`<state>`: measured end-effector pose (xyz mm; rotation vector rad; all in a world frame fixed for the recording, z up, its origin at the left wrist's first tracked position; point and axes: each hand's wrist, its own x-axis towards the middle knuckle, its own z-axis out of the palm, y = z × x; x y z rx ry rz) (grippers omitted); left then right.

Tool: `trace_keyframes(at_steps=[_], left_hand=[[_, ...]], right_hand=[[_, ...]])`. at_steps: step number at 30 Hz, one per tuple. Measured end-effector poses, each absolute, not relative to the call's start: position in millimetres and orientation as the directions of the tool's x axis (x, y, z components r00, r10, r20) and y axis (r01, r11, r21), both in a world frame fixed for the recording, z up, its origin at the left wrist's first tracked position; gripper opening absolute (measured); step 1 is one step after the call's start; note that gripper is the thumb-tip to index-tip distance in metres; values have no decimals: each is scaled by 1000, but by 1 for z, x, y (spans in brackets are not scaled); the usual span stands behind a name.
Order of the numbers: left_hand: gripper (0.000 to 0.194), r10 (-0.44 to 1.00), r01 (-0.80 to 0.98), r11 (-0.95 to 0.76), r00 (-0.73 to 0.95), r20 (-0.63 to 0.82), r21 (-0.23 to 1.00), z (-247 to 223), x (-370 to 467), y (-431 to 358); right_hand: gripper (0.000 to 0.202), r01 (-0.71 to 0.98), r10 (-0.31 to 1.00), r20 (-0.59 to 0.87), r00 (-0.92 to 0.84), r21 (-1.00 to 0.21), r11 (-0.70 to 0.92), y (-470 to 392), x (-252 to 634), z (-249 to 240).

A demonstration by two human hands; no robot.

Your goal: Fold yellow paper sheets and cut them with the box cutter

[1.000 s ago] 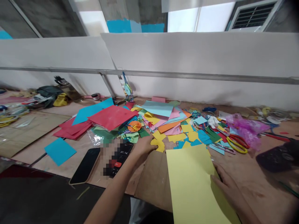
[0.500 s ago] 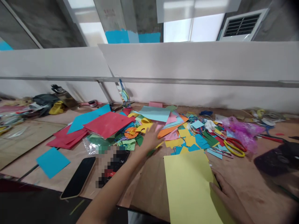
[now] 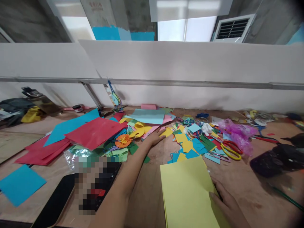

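Fingers of the right hand (image 3: 225,199) are closed on the right edge of the yellow sheets (image 3: 186,190), thumb laid on top, other fingertips hidden. Sheets are positioned over the worktop (image 3: 256,196), near end cut off by the frame; whether they are slightly raised cannot be told. Beyond and left of them, the left hand (image 3: 153,139) is stretched out, fingers extended and loosely spread beside a yellow scrap (image 3: 168,132); whether it is touched cannot be told. Just beyond the sheets, blue and yellow paper scraps (image 3: 187,146) are strewn. Beyond and right of them, scissors (image 3: 230,152) are noted, with crumpled pink plastic (image 3: 239,134) farther out. Well left of the sheets, a dark phone (image 3: 55,199) is laid; beyond it, red sheets (image 3: 95,131) are piled.
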<state>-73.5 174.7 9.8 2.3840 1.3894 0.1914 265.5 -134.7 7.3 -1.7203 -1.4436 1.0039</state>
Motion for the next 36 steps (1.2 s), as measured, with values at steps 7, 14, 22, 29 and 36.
trace_keyframes(at_steps=[7,14,22,29,36], left_hand=[[68,890,839,-404,453,-58,364,7,-72,175],[58,832,779,-512,554,-14,361,16,-77,132],[60,804,700,-509,595,-15,500,35,-94,56],[52,832,757,-503,554,-3,417,32,-83,8],[63,824,804,-527,563,-66,274,22,-57,-19]], right_hand=[[68,446,982,-150,118,-875,-187,-135,266,6],[61,28,984,-168,58,-985,-170,-131,260,20],[57,331,998,-53,-33,-943,-39,-110,242,33],[52,888,962,113,-249,-370,273,-32,236,40],[51,914,920,25,-392,-108,392,76,210,15]])
